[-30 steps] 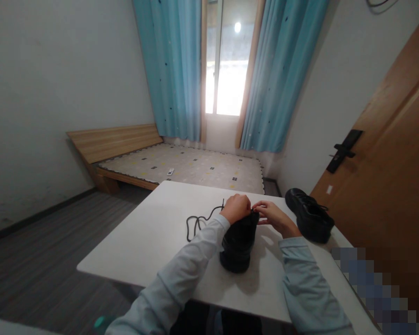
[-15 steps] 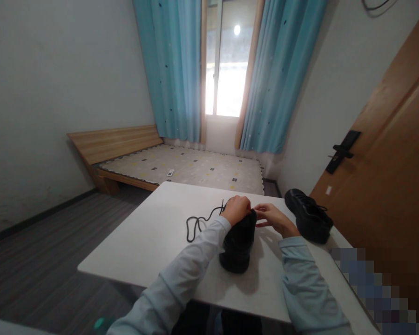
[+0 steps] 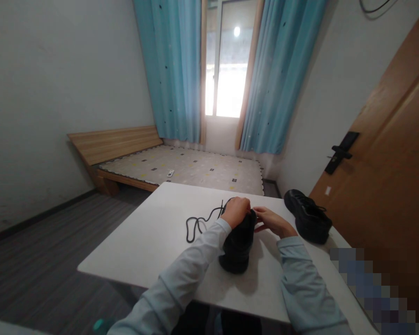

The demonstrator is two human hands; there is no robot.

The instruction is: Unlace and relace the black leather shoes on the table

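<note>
Your left hand (image 3: 236, 212) curls over the upper part of a black lace-up shoe (image 3: 236, 251) standing on the white rectangular desk (image 3: 136, 246); you cannot tell what its hidden fingertips grip. Your right hand (image 3: 273, 221) has bent fingers at the shoe's right edge, their hold unclear. A thin dark cord lace (image 3: 187, 229) loops out to the left, and a second black shoe (image 3: 309, 216) sits near the desk's right edge.

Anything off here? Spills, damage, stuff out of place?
No spill or damage visible. Slightly odd: a long lace trails loose on the white table, left of the black shoe in the middle. Also, a pixelated patch covers the lower right corner, hiding what's there.
</note>
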